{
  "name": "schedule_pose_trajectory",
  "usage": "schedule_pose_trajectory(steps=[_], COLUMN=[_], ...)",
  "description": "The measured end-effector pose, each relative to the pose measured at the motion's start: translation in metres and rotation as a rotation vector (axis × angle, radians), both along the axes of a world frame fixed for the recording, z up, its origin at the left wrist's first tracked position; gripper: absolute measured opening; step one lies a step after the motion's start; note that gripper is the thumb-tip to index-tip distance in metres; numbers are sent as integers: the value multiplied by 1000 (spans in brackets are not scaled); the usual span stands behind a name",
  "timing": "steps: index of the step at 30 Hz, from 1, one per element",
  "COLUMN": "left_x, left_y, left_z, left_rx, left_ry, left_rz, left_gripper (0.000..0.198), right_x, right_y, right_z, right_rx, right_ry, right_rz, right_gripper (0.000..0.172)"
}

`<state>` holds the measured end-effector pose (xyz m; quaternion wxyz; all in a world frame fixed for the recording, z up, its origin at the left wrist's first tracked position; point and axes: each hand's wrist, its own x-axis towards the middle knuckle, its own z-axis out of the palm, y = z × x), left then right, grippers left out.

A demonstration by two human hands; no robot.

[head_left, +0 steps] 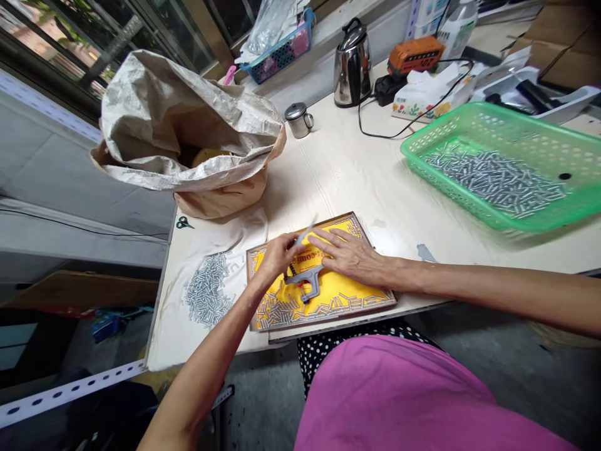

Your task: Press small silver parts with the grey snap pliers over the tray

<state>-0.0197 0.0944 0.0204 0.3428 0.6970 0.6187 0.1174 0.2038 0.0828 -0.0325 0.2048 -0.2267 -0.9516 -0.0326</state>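
Note:
A shallow brown-edged tray (323, 319) with a yellow lining lies at the table's near edge, small metal pins scattered along its sides. Over its left part, my left hand (279, 254) is closed on a thin grey strip-like piece (307, 230), blurred at its tip. My right hand (350, 257) lies nearly flat above the yellow lining, fingers stretched out to the left and apart. A grey pistol-shaped plastic part (310, 282) rests in the tray just below both hands. Left of the tray, a heap of the same pins (209, 291) sits on white cloth.
A big open woven sack (225, 194) stands at the back left, near green-handled scissors (184, 222). Behind are a metal mug (299, 120) and a kettle (353, 62). A green basket (469, 200) of pins stands right; a cable (389, 136) crosses the table.

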Motion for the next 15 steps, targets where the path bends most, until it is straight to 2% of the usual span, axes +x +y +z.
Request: schedule_pose_trajectory(steps=[3, 7, 9, 10, 12, 15], left_x=[2, 13, 6, -4, -33, -88], left_y=[-2, -14, -17, -16, -14, -12], left_z=[5, 17, 22, 23, 23, 14], left_rx=[6, 195, 228, 239, 270, 229], left_ry=[-31, 26, 15, 26, 139, 503], left_rz=[131, 75, 56, 80, 216, 472], left_gripper=[20, 18, 22, 24, 26, 25], right_x=[-5, -4, 2, 6, 15, 27], right_y=[-13, -32, -39, -41, -45, -50], right_z=[3, 1, -2, -3, -3, -5], right_rx=[16, -81, -134, -140, -173, -232], right_ry=[3, 37, 79, 101, 144, 221], right_rz=[-2, -52, -20, 0, 14, -11], right_gripper=[18, 25, 25, 24, 22, 23])
